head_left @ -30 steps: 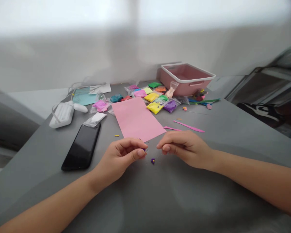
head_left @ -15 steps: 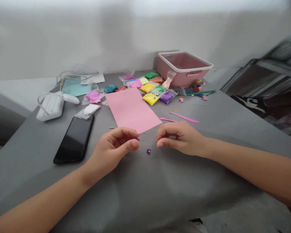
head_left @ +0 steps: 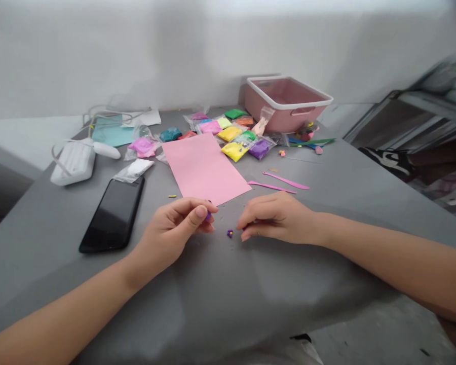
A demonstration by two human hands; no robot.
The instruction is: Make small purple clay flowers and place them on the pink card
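Observation:
Between the thumb and fingers of my left hand [head_left: 178, 223] is a lump of purple clay [head_left: 208, 216], partly hidden by the fingertips. My right hand [head_left: 273, 219] is closed in a pinch, and a tiny purple clay bit [head_left: 244, 228] shows at its fingertips. On the table between my hands lies a small purple clay flower [head_left: 230, 233] with a yellow spot. A pink sheet [head_left: 209, 170] lies just beyond my left hand. Two pink modelling tools [head_left: 287, 180] rest past my right hand. Near the sheet's lower left corner is a small yellow clay strip [head_left: 172, 196].
A black phone [head_left: 112, 215] and a white power strip [head_left: 74, 162] lie at the left on the grey table [head_left: 197, 304]. Several bags of coloured clay [head_left: 234, 151] are spread at the back. A pink basket [head_left: 285, 114] stands behind them against the wall.
My left thumb has shifted and more of the purple clay shows. My right hand has moved slightly left, towards the flower, and a purple bit now shows at its fingertips.

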